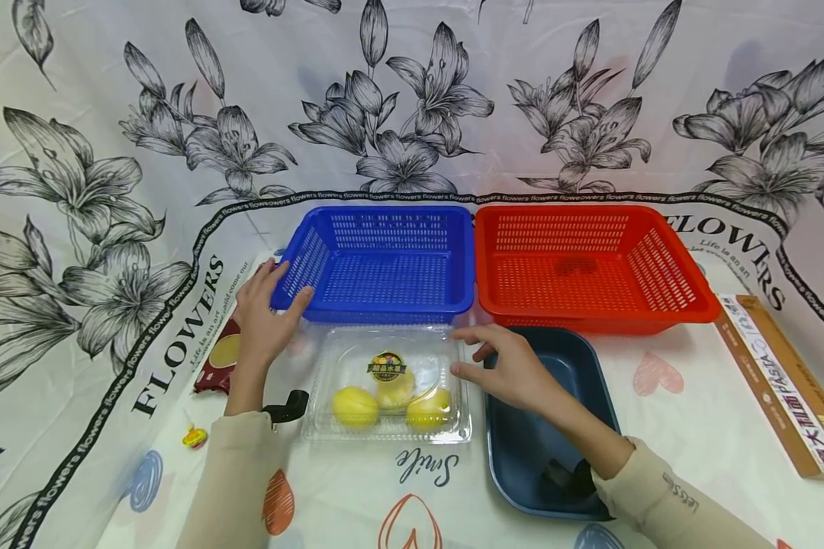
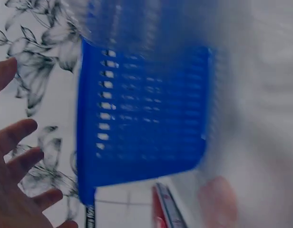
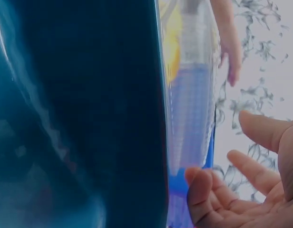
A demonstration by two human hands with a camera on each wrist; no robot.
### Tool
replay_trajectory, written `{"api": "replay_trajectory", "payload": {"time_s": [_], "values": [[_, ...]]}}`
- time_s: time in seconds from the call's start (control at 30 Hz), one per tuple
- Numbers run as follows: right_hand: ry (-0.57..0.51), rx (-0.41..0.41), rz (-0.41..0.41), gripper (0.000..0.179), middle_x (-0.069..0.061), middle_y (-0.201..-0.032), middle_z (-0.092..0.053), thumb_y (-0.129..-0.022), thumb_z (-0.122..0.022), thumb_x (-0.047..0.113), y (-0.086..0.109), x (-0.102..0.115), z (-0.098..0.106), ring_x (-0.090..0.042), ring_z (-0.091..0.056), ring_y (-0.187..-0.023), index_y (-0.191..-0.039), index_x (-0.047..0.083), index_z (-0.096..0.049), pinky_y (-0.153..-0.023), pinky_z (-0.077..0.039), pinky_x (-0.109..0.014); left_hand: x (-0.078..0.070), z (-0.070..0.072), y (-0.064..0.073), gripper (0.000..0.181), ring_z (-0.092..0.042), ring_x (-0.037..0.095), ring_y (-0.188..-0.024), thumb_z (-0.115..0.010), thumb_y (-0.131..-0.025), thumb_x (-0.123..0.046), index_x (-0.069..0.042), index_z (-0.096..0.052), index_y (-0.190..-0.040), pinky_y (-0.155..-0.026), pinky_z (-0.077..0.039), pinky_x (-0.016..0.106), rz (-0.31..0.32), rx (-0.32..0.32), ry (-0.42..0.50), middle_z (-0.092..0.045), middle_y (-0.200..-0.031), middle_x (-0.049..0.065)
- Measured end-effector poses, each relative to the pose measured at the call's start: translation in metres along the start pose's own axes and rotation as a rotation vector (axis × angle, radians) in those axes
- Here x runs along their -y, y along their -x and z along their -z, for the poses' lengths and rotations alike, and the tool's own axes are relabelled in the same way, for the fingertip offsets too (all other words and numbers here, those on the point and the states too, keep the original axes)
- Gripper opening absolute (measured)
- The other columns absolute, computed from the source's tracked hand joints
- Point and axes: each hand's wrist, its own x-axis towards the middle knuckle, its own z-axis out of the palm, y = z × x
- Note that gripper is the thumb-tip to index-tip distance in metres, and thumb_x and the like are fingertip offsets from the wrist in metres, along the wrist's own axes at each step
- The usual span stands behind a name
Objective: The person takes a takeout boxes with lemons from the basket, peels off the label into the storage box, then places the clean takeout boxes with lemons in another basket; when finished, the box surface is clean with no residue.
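Just in front of the blue basket (image 1: 374,314), on the tabletop (image 1: 343,496), a clear container (image 1: 324,381) is laid with its long axis running from side to side. Through its plastic, three yellow fruits (image 1: 355,406) are seen toward the near side, and a dark label (image 1: 387,367) is placed above them, at about the middle. The container is flanked by the right hand (image 1: 511,366) and the left hand (image 1: 268,313), the right being the nearer. Its fingertips are held at the container's far right corner, though whether contact is made cannot be told. Nothing is gripped there; thumb and forefinger are parted. Beneath that hand, the dark blue tray (image 1: 515,488) is partly hidden. Farther off, the left is held by the basket's near left corner, thumb and fingers spread, nothing grasped; from it, the container is found rightward and toward the near side.
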Motion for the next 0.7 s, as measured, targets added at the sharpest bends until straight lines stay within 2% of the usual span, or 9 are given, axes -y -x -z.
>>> {"api": "replay_trajectory", "payload": {"time_s": [0.13, 0.27, 0.47, 0.7], "values": [[-0.049, -0.006, 0.012, 0.042, -0.008, -0.122, -0.072, -0.089, -0.079, 0.021, -0.004, -0.007, 0.005, -0.021, -0.067, -0.094, -0.129, 0.013, -0.07, -0.068, -0.056, -0.027, -0.02, 0.006, -0.002, 0.067, -0.015, 0.043, -0.155, -0.067, -0.094, -0.048, -0.023, -0.049, -0.152, -0.113, -0.007, 0.077, -0.096, 0.09, 0.016, -0.032, -0.167, 0.007], [-0.092, 0.0, 0.011, 0.038, -0.007, -0.12, -0.073, -0.09, -0.078, 0.021, -0.009, -0.013, 0.008, -0.019, -0.067, -0.092, -0.127, 0.013, -0.071, -0.068, -0.056, -0.027, -0.04, 0.01, 0.0, 0.063, -0.019, 0.041, -0.154, -0.069, -0.094, -0.046, -0.02, -0.053, -0.15, -0.115, -0.011, 0.076, -0.164, 0.244, 0.005, -0.041, -0.161, 0.009], [-0.133, 0.0, 0.016, 0.037, -0.008, -0.121, -0.074, -0.091, -0.078, 0.021, -0.012, -0.017, 0.011, -0.019, -0.067, -0.093, -0.126, 0.012, -0.071, -0.068, -0.056, -0.029, -0.059, 0.015, 0.009, 0.059, -0.03, 0.037, -0.15, -0.074, -0.092, -0.042, -0.023, -0.057, -0.146, -0.116, -0.024, 0.071, -0.196, 0.482, 0.001, -0.048, -0.153, 0.008], [-0.143, 0.008, 0.033, 0.036, -0.009, -0.121, -0.073, -0.091, -0.077, 0.02, -0.016, -0.014, 0.013, -0.019, -0.066, -0.093, -0.126, 0.01, -0.071, -0.074, -0.057, -0.033, -0.066, 0.019, 0.018, 0.052, -0.045, 0.034, -0.14, -0.076, -0.091, -0.04, -0.024, -0.064, -0.139, -0.11, -0.039, 0.066, -0.217, 0.635, 0.001, -0.056, -0.144, 0.006]]}}
